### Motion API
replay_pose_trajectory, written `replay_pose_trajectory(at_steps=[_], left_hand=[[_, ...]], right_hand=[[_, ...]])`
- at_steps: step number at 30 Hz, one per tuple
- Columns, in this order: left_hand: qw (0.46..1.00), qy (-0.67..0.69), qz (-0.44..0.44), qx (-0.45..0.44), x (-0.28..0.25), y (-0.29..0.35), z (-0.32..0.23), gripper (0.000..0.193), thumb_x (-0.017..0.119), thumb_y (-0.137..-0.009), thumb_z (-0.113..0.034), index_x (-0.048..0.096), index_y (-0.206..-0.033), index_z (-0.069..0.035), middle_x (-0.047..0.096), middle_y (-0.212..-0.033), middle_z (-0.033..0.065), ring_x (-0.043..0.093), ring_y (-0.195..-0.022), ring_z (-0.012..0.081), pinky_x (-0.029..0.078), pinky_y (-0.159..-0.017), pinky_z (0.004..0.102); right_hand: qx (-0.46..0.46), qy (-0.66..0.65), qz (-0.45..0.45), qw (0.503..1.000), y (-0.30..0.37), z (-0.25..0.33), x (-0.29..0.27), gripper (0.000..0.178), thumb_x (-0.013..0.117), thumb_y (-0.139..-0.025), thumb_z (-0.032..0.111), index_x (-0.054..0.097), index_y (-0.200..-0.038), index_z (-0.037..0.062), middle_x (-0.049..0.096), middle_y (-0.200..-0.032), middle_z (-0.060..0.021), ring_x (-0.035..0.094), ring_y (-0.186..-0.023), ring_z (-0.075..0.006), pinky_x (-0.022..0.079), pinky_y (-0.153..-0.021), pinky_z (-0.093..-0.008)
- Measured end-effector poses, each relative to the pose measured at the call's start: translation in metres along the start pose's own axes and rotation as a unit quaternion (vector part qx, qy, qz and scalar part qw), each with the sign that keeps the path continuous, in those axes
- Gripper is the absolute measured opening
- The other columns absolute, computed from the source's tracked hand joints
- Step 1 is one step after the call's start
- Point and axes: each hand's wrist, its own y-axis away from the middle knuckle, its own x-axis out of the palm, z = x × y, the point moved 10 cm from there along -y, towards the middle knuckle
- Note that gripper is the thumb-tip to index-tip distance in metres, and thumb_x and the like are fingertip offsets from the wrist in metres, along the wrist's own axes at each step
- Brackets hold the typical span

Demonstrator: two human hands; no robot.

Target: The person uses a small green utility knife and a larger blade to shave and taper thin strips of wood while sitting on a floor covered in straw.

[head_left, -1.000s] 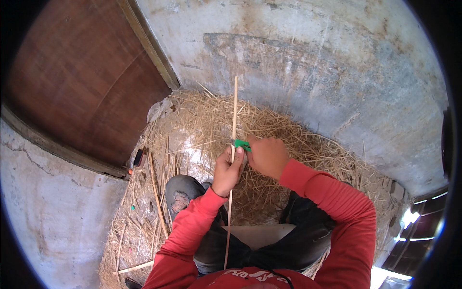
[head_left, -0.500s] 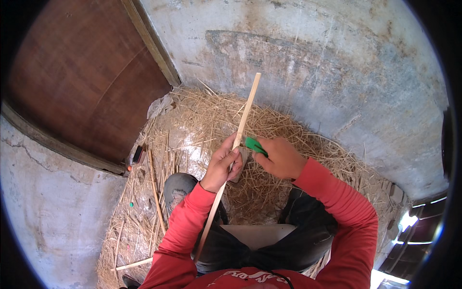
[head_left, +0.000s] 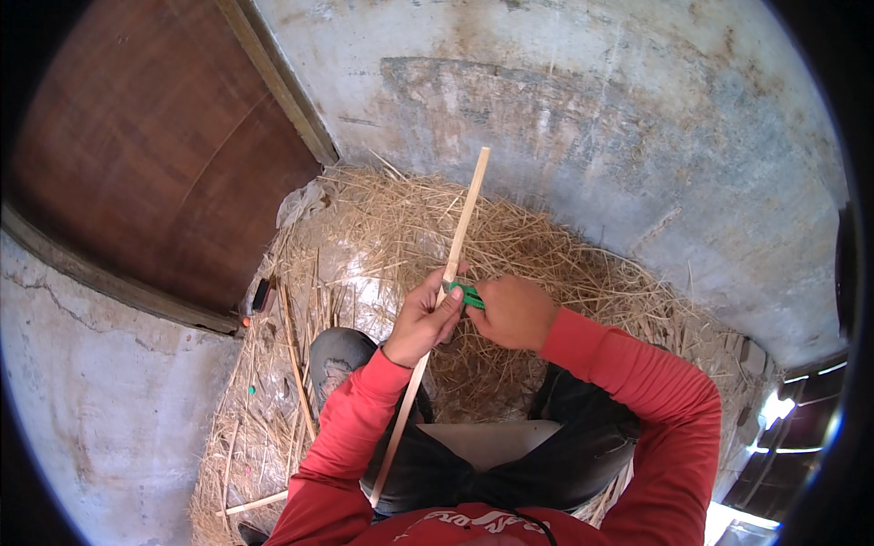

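Note:
A long, pale bamboo strip [head_left: 469,211] slants from near my lap up toward the wall. My left hand [head_left: 424,317] is closed around its middle, with the thumb on the near side. In my closed right hand [head_left: 515,311] is a green-handled knife [head_left: 472,296], held from the right. Its front end meets the strip just above my left thumb, and the blade is mostly hidden there. Both hands are close together above my knees.
Loose straw-like shavings [head_left: 564,246] cover the floor along the stained wall [head_left: 583,146]. Several thin strips [head_left: 296,364] lie to the left, below a brown door panel [head_left: 164,155]. A dark red object [head_left: 263,295] rests by the door frame.
The knife and my right hand have come down and to the left, bringing the knife against the strip at my left thumb. The strip has dropped slightly.

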Motion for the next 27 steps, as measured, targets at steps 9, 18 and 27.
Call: replay_pose_trajectory(at_steps=[9,18,27], left_hand=[[0.988,-0.106,-0.081,0.076,-0.015,-0.001,0.012,0.023,0.057,-0.106,-0.022,0.061,-0.12,-0.003,0.053,-0.071,-0.0041,0.042,-0.057,0.0031,0.034,-0.052,0.0221],[0.948,-0.236,-0.194,0.093,-0.017,0.003,-0.001,0.023,0.065,-0.101,-0.024,0.067,-0.095,-0.002,0.059,-0.069,0.002,0.051,-0.062,0.0104,0.042,-0.058,0.0317],[0.993,0.11,0.011,-0.044,0.013,0.002,0.019,0.042,0.049,-0.109,-0.039,0.057,-0.129,-0.003,0.039,-0.062,-0.0053,0.031,-0.049,0.0047,0.025,-0.046,0.0225]], right_hand=[[0.045,0.076,-0.017,0.996,-0.002,0.001,0.004,0.023,0.059,-0.088,0.022,0.066,-0.087,-0.0001,0.071,-0.076,-0.0218,0.072,-0.072,-0.0389,0.058,-0.065,-0.049],[0.085,0.126,-0.092,0.984,-0.017,-0.005,-0.013,0.02,0.058,-0.089,0.018,0.062,-0.091,-0.001,0.07,-0.074,-0.0218,0.073,-0.072,-0.0381,0.058,-0.062,-0.0482],[0.053,-0.131,-0.185,0.973,-0.025,-0.038,-0.06,0.025,0.064,-0.093,0.024,0.063,-0.087,-0.0003,0.064,-0.066,-0.0131,0.061,-0.058,-0.0265,0.048,-0.056,-0.0446]])
